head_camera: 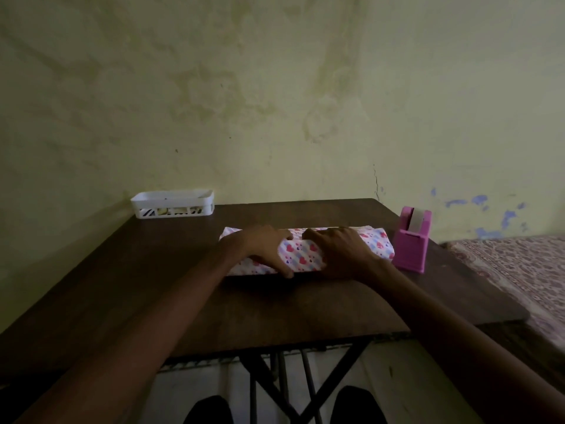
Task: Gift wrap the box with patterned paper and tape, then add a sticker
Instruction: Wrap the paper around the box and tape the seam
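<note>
A long box wrapped in white paper with pink and blue hearts (304,252) lies across the middle of the dark wooden table (214,301). My left hand (266,249) lies over its left half, fingers spread on top and thumb down the near side. My right hand (339,249) rests on the right half, fingers flat along the top. Both hands press the paper against the box. A pink tape dispenser (411,240) with a grey roll stands just right of the box.
A white slotted plastic basket (172,203) with small items sits at the table's far left corner against the yellow wall. A patterned bed or mat (519,270) lies to the right of the table. The table's crossed metal legs show below.
</note>
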`<state>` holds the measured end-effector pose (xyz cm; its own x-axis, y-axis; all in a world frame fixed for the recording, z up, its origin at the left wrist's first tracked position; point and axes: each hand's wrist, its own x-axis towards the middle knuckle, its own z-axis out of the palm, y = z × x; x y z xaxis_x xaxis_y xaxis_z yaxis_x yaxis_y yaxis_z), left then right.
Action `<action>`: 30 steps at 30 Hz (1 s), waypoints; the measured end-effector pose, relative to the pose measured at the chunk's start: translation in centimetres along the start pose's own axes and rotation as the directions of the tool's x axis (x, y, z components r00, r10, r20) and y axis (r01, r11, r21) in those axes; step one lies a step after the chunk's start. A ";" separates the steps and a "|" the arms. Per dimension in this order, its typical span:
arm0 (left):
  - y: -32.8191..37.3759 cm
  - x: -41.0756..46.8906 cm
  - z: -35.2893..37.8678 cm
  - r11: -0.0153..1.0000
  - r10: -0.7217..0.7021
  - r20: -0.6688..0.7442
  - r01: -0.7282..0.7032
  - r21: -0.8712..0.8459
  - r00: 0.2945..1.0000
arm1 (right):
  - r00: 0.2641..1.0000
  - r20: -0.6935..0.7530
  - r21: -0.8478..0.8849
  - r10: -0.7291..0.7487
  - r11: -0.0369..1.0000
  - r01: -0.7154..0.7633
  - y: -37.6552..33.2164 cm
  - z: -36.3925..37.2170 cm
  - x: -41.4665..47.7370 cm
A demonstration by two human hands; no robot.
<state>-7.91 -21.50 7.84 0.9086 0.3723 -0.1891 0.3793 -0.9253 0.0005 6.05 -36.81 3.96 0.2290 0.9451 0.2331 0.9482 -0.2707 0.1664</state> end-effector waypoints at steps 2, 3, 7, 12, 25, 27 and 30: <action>-0.3 0.5 0.4 1.000 0.013 0.064 -0.013 -0.013 0.998 | 0.999 0.041 0.018 -0.018 1.000 0.018 0.0 0.6 -0.4; -0.4 0.9 0.7 1.000 0.012 0.093 -0.009 -0.024 0.996 | 0.998 0.057 0.035 -0.024 0.999 0.022 0.2 1.0 -0.6; -1.9 2.6 2.7 0.997 -0.049 0.063 0.053 -0.053 0.997 | 0.994 0.100 0.122 -0.035 0.992 0.022 1.0 1.9 -0.6; -2.3 3.8 3.9 0.986 -0.024 -0.114 0.004 -0.169 0.993 | 0.996 0.089 0.252 0.003 0.967 -0.025 1.6 1.7 1.7; -3.6 8.9 4.0 0.981 -0.164 -0.306 0.123 -0.149 0.938 | 0.974 0.167 0.180 0.150 0.967 -0.180 2.9 3.6 6.4; -4.3 9.3 4.2 0.976 -0.174 -0.344 0.115 -0.186 0.923 | 0.971 0.181 0.201 0.158 0.960 -0.194 3.5 4.1 6.7; -5.0 10.1 4.2 0.962 -0.198 -0.342 0.116 -0.247 0.919 | 0.964 0.208 0.221 0.164 0.953 -0.209 4.2 4.6 7.2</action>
<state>-1.37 -13.42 1.82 0.8193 0.5501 0.1619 0.5132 -0.8294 0.2209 12.63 -30.34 1.94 0.4218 0.9051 0.0527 0.9040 -0.4154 -0.1017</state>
